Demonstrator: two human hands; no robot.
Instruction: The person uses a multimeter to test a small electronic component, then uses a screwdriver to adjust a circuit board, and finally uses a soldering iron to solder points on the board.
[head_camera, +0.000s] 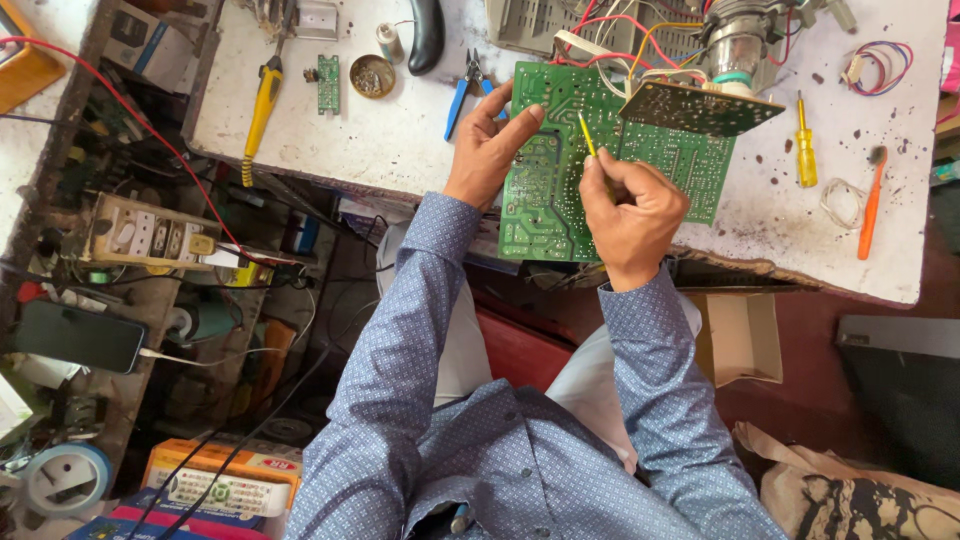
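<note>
Sleeves of blue patterned shirt (520, 450) sat closest to the lens, both arms reaching up to the bench. L hand (487, 150) gripped the left edge of the green board (545, 190), thumb over the top, fingers under, prob. to keep it steady and tilted solder-side up. R hand (630, 215) was closed round a thin yellow-tipped tool (587, 133), pinched like a pen, tip touching the board near its middle. Board lay half on the white bench (400, 140), its near end hanging over the edge toward the person's lap.

Counting outward: 3 boards in all, i.e. the held one, a darker one (700, 108) propped above its right corner w/ wires running to it, and a small green strip (328, 84) off left. Yellow-handled drivers: 2, one big (262, 105) at left, one small (806, 145) at right. 1 pair of blue pliers (462, 95) just beside the L hand, within easy reach. 1 orange brush-like tool (870, 205) far right. 1 small round tin (372, 76) near the strip.

Below the bench, left: 1 socket strip (150, 232), 1 dark phone (78, 336) on a cable, 1 tape roll (65, 480).
</note>
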